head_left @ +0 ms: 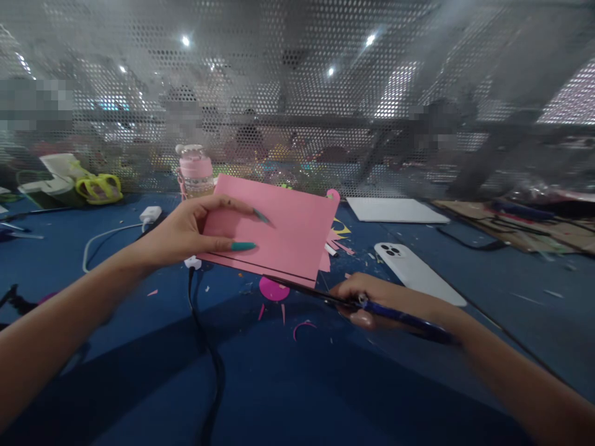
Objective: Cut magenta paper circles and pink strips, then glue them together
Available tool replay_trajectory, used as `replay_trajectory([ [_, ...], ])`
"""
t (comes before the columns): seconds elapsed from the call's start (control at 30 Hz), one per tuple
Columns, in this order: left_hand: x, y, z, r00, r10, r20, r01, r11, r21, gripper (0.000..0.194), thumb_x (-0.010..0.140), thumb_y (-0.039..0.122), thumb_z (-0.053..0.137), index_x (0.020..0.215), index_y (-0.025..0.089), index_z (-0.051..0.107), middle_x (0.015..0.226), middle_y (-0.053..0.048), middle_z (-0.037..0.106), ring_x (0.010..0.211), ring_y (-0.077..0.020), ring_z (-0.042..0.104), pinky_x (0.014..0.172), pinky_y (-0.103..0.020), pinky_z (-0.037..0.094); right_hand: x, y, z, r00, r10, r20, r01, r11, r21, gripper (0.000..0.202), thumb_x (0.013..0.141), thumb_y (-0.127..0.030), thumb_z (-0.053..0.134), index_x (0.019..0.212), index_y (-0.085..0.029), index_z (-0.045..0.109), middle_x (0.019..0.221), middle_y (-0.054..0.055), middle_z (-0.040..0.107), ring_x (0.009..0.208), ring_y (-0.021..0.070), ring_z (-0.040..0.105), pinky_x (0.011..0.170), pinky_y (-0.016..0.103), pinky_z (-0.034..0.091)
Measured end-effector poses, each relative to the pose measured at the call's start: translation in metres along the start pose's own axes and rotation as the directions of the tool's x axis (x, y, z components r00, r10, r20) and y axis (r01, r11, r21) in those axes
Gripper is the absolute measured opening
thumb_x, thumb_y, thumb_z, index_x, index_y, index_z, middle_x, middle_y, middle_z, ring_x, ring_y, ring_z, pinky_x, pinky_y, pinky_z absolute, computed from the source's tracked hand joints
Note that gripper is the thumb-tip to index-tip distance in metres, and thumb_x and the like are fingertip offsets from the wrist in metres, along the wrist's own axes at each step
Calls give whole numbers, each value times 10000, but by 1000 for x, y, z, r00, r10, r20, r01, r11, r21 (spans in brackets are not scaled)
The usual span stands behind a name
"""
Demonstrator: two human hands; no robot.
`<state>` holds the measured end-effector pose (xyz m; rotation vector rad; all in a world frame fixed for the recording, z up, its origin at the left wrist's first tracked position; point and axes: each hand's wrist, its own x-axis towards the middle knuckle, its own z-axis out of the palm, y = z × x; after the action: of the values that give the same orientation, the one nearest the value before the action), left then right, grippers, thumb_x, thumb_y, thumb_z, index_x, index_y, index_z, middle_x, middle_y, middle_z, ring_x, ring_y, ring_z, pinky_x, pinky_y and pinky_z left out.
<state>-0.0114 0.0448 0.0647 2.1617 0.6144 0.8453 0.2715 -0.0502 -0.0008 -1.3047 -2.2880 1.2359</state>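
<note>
My left hand [195,229] grips a pink sheet of paper [283,223] by its left side, thumb and a finger lying on its face. A dark line runs along the sheet's lower edge. In my right hand [372,300] is a pair of scissors [400,317] with blue handles, its dark blades pointing left along the sheet's lower edge. Whether the blades touch the paper I cannot tell. A magenta paper circle [274,288] lies on the table under the blades, with thin paper strips near it.
On the blue table [288,384] a white phone [418,272] lies right of the sheet. Behind are a pink-lidded bottle [196,168], a white board [395,210] and a perforated screen [288,74]. A black cable [211,353] runs toward me; a white charger [150,214] lies left.
</note>
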Motion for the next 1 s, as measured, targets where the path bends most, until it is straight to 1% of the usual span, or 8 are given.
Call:
replay_trajectory([
  [0.1,0,0,0,1000,2,-8,-2,1000,21,359,648,136,739,999,176,671,1091,-62,684,1023,-224,623,866,-338,518,0,1,0,999,-36,-1,36,999,-8,453,745,-602,498,564,-206,374,502,-79,287,454,69,247,452,234,302],
  [0.2,0,1,0,1000,1,-11,0,999,40,366,650,144,742,1008,174,671,1104,-62,682,1038,-225,618,882,-328,514,-1,-1,1,1000,-31,-2,31,999,-30,484,752,-643,459,564,-207,367,510,-74,289,461,73,257,446,232,299],
  [0.33,0,5,2,999,-29,-26,30,999,37,374,647,156,751,1012,168,673,1113,-64,682,1044,-231,620,897,-330,514,-3,-11,0,999,-34,-26,32,996,-88,580,726,-774,314,594,-213,386,526,-51,338,469,89,312,454,246,322],
  [0.47,0,7,3,999,-36,-37,37,999,19,367,646,134,746,1004,170,675,1102,-53,686,1045,-222,621,884,-316,526,-4,-14,0,999,-32,18,33,997,-68,631,722,-818,224,615,-215,379,526,-36,392,454,92,360,470,254,360],
  [0.63,0,5,1,999,-25,-38,25,1000,18,381,636,151,758,1008,177,678,1126,-58,676,1055,-234,613,912,-347,513,-5,-6,-1,997,-69,43,73,992,-99,603,771,-773,238,645,-210,410,565,-27,442,485,101,412,567,279,428],
  [0.8,0,3,0,999,-26,-37,26,1000,-14,372,644,126,741,1006,186,678,1131,-49,672,1050,-226,616,868,-321,535,-7,-8,-3,1000,-27,12,29,979,-204,584,810,-720,207,749,-201,467,631,5,503,560,138,483,637,320,454],
  [0.9,0,3,1,999,-41,-29,40,999,-29,380,647,119,736,1015,190,677,1148,-45,664,1057,-226,612,882,-327,528,-8,-9,-3,1000,-17,-3,16,961,-278,520,844,-643,245,792,-194,501,686,24,541,615,156,521,698,348,459],
  [1.0,0,3,2,999,-42,-10,42,999,-31,376,654,127,732,1020,192,675,1142,-48,668,1052,-226,615,889,-330,522,-8,-9,-2,999,-42,-26,32,952,-305,425,871,-558,304,810,-192,512,740,32,576,681,169,556,796,379,444],
])
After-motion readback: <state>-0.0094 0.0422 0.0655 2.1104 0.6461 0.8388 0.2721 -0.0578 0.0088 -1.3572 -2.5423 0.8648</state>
